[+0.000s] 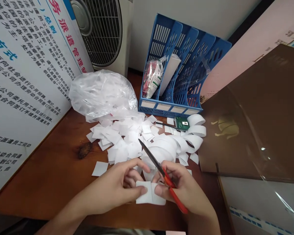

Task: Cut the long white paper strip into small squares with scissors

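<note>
Low in the middle of the head view, my left hand (117,186) pinches the left part of a small white piece of paper (144,192), thumb on top. My right hand (183,189) has its thumb on the right part of the same paper, which shows a crease or edge down its middle. Red-handled scissors (169,179) rest in my right hand too, their dark blades pointing up and left, apparently closed. Just beyond my fingers lies a curling white paper strip (161,148). Cut white paper squares (122,130) are heaped on the wooden table (56,176).
A clear plastic bag (103,93) with white contents sits behind the heap. Behind it stand a blue file rack (170,109) and a fan (103,32). A small green box (181,123) lies by the strip. A printed board (34,71) leans left; a brown box (254,130) stands right.
</note>
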The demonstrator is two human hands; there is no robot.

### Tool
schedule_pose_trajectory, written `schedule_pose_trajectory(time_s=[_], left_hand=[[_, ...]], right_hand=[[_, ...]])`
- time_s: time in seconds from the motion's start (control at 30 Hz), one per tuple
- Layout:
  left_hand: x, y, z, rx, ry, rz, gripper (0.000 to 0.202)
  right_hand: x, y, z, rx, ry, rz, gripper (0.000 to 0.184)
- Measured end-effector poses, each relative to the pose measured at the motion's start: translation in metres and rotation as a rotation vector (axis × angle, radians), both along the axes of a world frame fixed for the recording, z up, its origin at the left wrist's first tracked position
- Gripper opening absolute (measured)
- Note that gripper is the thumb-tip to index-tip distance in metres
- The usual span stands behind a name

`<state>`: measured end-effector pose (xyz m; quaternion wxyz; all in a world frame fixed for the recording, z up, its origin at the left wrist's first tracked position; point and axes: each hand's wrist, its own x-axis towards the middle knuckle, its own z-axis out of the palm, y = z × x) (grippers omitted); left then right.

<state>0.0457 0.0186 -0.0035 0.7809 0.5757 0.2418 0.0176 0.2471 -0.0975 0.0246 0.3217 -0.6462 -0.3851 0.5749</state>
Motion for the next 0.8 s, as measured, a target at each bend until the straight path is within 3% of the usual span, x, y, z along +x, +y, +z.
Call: schedule_pose_trajectory(time_s=[0.17, 0.3, 0.43, 0.6, 0.8], left_hand=[[0.006, -0.003, 0.0, 0.073, 0.057, 0.064, 0.049], [0.008, -0.002, -0.005, 0.003, 0.062, 0.07, 0.035], [0.008, -0.006, -0.007, 0.059, 0.081, 0.129, 0.033], [0.009, -0.013, -0.007, 0.12, 0.083, 0.139, 0.032], [0.011, -0.014, -0.013, 0.129, 0.053, 0.191, 0.034]], right_hand=[[-0.01, 0.006, 0.002, 0.045, -0.105, -0.07, 0.033], [-0.008, 0.005, -0.005, 0.057, -0.113, -0.073, 0.034], [-0.007, 0.004, -0.01, 0.072, -0.164, -0.136, 0.033], [-0.014, 0.002, -0.007, 0.13, -0.305, -0.141, 0.03], [-0.016, -0.001, -0.001, 0.105, -0.329, -0.158, 0.028]])
